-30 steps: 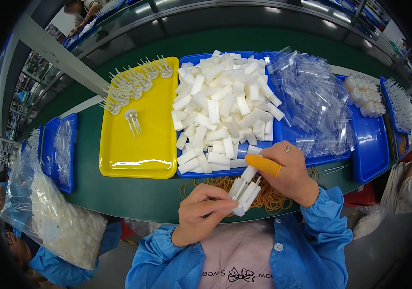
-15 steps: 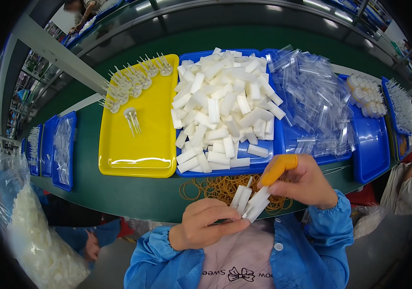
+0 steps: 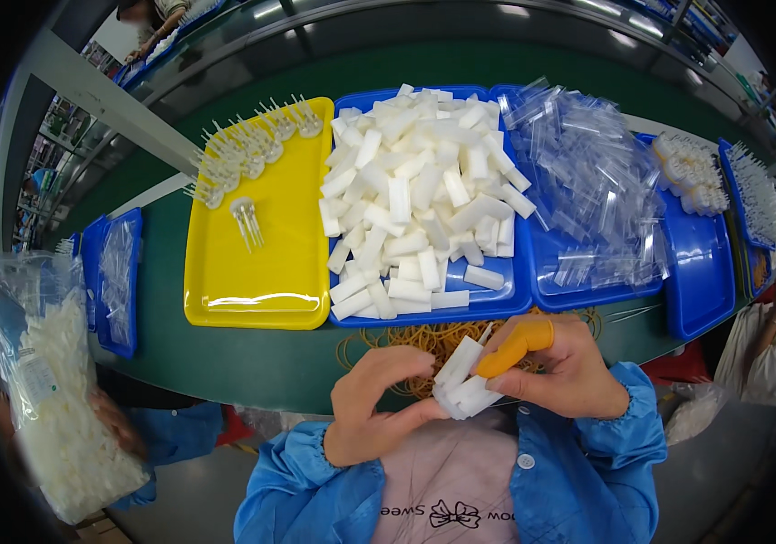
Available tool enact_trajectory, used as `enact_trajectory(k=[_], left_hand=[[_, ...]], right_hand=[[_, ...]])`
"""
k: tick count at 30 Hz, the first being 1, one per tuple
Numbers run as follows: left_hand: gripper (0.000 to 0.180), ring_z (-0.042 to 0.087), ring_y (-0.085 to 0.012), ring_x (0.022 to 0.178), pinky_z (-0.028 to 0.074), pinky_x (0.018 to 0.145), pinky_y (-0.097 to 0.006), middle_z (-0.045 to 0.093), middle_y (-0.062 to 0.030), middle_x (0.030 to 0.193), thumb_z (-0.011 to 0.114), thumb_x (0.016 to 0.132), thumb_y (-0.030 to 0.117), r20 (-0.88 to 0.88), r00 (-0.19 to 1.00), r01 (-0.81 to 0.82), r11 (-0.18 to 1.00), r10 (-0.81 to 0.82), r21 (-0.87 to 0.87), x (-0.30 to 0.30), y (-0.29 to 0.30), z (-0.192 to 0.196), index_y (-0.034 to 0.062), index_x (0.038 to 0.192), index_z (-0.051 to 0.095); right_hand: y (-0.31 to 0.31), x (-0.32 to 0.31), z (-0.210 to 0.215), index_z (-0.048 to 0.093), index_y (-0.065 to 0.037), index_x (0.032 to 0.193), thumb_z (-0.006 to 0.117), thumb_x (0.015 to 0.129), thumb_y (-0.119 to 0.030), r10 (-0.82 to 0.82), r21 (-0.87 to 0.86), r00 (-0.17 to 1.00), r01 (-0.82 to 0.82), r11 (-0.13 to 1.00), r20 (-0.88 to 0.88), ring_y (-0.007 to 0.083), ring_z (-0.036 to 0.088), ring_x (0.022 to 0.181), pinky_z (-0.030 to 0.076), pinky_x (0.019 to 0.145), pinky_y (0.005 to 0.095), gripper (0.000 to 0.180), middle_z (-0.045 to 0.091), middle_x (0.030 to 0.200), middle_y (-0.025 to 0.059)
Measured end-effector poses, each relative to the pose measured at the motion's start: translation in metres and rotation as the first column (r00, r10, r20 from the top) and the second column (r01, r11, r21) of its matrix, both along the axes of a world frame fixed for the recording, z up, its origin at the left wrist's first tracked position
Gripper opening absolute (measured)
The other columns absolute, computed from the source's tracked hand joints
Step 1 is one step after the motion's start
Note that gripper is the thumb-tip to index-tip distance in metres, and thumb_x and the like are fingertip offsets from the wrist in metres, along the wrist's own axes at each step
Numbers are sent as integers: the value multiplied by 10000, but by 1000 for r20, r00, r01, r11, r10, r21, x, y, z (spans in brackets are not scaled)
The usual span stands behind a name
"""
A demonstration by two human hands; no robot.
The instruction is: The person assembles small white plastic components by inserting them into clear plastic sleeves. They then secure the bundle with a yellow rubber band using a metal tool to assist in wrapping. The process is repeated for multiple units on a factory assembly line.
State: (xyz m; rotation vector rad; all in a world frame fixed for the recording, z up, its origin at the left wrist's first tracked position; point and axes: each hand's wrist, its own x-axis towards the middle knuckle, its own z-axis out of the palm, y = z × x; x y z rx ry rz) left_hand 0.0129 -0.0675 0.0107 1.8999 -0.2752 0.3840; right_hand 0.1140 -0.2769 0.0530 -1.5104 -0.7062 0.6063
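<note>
In front of my chest is a small cluster of white foam blocks [image 3: 462, 379], fitted around a part with a thin stem poking out at the top. My right hand [image 3: 571, 367], with an orange finger cot on one finger, pinches the cluster from its right side. My left hand [image 3: 374, 403] is at its other side, thumb and fingers apart; the thumb tip touches the lower end of the cluster. Behind the hands, a heap of tan rubber bands [image 3: 415, 349] lies on the green table, partly hidden by them.
Beyond the bands stand a yellow tray [image 3: 257, 290] with several white pronged parts [image 3: 245, 150], a blue tray [image 3: 406, 319] heaped with white foam blocks [image 3: 424, 190], and another with clear plastic sleeves [image 3: 587, 181]. At the left, someone's hand [image 3: 116, 422] is at a bag of white pieces [image 3: 71, 408].
My left fingers have spread away from the foam cluster, which has turned and tilted in my right hand. At the left, the bag has moved rightward and stands more upright, with a person's hand at it.
</note>
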Motion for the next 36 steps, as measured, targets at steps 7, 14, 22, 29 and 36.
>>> enact_trajectory(k=[7,14,22,29,36], left_hand=[[734,568,-218,1072,470,918,-346,524,-159,1229,797,702,65,-279,899,111,793,-337,-599,1,-7,-13,2,1309,388],[580,519,-223,1137,426,964,-356,506,-144,1238,667,760,-13,-308,914,-79,628,-265,-774,10,-3,-13,-4,1279,409],[562,518,-208,1125,419,954,-342,516,-123,1230,653,786,20,-332,899,-102,601,-285,-792,10,-3,-11,2,1290,404],[512,520,-197,1116,438,929,-326,532,-115,1205,622,836,23,-312,856,-28,567,-412,-824,10,-7,-7,22,1300,404],[462,491,-196,1148,436,937,-322,459,-85,1246,615,858,43,-287,851,18,571,-440,-821,7,-7,-10,10,1287,446]], right_hand=[[1,-4,2,652,-36,976,748,713,-57,-68,-15,967,74,997,245,173,609,856,490,731,288,282,634,944,73],[-47,52,-13,645,-55,997,728,687,-63,-115,-286,557,580,763,823,271,605,852,486,730,353,321,594,1033,107],[-42,46,-27,622,-35,1057,675,739,-9,-269,-285,614,652,703,742,240,619,783,490,717,338,323,627,949,95],[-17,2,1,457,35,1263,532,811,78,-388,301,919,390,870,-69,213,619,975,487,888,335,460,612,1083,179],[1,-5,-11,413,37,1294,526,824,84,-323,317,945,324,891,-58,226,620,987,488,891,345,486,602,1124,181]])
